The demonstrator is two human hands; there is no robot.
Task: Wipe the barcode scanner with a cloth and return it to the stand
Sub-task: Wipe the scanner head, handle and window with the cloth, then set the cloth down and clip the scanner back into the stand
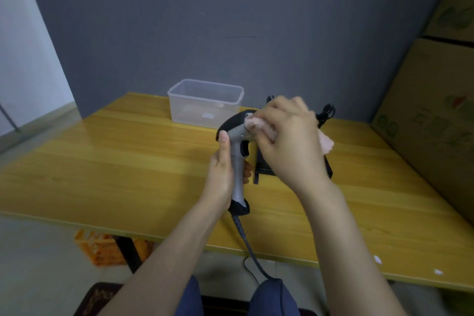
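A grey and black barcode scanner (237, 161) is held upright above the yellow table (115, 161), its cable (247, 244) hanging down over the front edge. My left hand (220, 174) is wrapped around its handle. My right hand (289, 141) presses a pale pink cloth (259, 124) against the scanner's head; a loose corner of the cloth sticks out to the right. The black stand (263, 165) sits on the table behind my right hand and is mostly hidden.
A clear plastic tub (205, 102) stands at the back of the table near the grey wall. Stacked cardboard boxes (436, 110) line the right side. An orange crate (102, 251) sits on the floor under the table's front edge.
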